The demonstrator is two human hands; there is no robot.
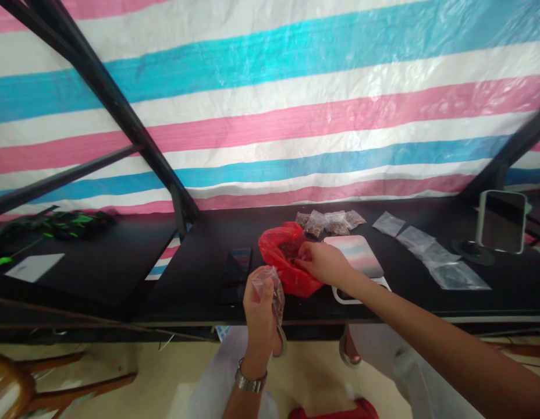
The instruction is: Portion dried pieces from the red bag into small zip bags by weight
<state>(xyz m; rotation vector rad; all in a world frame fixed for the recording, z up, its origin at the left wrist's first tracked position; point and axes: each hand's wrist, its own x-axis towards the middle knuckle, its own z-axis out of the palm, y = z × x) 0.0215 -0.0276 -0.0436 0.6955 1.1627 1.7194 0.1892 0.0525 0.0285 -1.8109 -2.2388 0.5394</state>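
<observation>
My left hand [260,302] grips a small clear zip bag [276,299] with brown bits in its lower part, just over the table's front edge. Beside it on the table lies an open red plastic bag [302,283] holding loose brown, dried-looking bits [288,251]. My right hand [319,262] reaches into the mouth of this red bag with fingers pinched together; what they hold is hidden. Under my right wrist is a flat scale-like device [361,256] with a pale, shiny top. Behind the red bag sit several filled clear bags [337,223].
Several flat clear bags [431,253] lie to the right. A phone on a round stand [502,221] is farther right. A dark phone [238,265] rests on the black table [195,291] left of my hands. A black frame post [117,110] rises at left before striped sheeting [296,128].
</observation>
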